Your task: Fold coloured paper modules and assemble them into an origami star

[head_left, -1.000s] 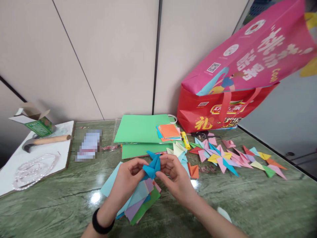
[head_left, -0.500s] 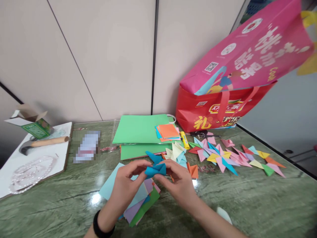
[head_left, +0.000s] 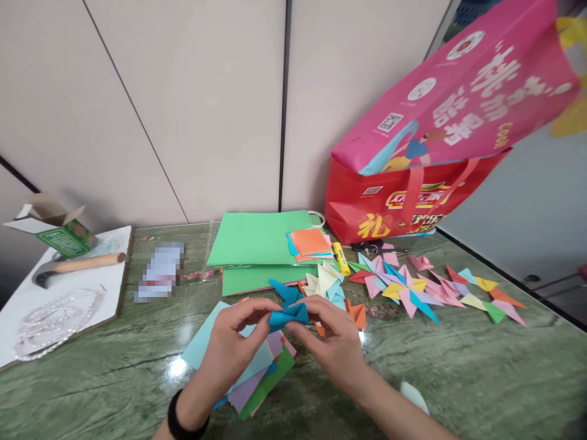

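A blue folded paper piece (head_left: 288,315) is pinched between both hands above the table. My left hand (head_left: 233,333) grips its left end with thumb and fingers, and my right hand (head_left: 332,327) grips its right end. Just behind it lies another blue paper fold (head_left: 285,291), partly hidden by my fingers. Under and beside my left hand spreads a stack of colored paper sheets (head_left: 268,385) in light blue, purple and green. Past my right fingers lie an orange paper fold (head_left: 356,314) and pale yellow folds (head_left: 324,280).
Folded paper stars (head_left: 406,287) lie to the right, before a red gift bag (head_left: 353,205). Green sheets (head_left: 261,238), orange paper squares (head_left: 312,242) and a yellow glue stick (head_left: 340,259) are at the back. Left, a white board (head_left: 107,281) bears a hammer (head_left: 87,264) and beads (head_left: 59,321).
The blue paper piece has turned very slightly between my fingers, its right side a little more folded over. Both hands keep their hold in nearly the same place.
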Tool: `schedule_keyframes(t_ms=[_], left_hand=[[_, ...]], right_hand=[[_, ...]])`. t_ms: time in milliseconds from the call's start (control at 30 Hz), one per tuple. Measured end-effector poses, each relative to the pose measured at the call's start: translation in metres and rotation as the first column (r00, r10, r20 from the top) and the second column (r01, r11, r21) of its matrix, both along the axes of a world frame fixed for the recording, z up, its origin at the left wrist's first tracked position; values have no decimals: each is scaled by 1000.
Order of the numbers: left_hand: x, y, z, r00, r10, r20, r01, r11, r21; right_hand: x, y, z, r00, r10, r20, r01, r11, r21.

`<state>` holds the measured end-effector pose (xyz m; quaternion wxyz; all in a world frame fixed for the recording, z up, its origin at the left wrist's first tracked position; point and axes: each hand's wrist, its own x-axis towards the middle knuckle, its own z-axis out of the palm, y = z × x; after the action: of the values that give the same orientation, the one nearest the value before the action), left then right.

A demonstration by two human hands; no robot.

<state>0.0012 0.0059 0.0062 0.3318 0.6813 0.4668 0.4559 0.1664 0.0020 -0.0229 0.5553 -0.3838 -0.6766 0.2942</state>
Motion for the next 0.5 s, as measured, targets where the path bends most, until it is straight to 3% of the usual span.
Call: schedule_keyframes(t_ms=[233, 500], left_hand=[[-3, -4, 1, 996, -64, 65, 68, 995, -70], [2, 0, -4, 999, 28, 35, -23, 990, -141]], right_hand=[[-1, 1, -3, 999, 9, -37, -14, 990, -142], [-3, -1, 0, 998, 65, -12, -66, 976, -205]])
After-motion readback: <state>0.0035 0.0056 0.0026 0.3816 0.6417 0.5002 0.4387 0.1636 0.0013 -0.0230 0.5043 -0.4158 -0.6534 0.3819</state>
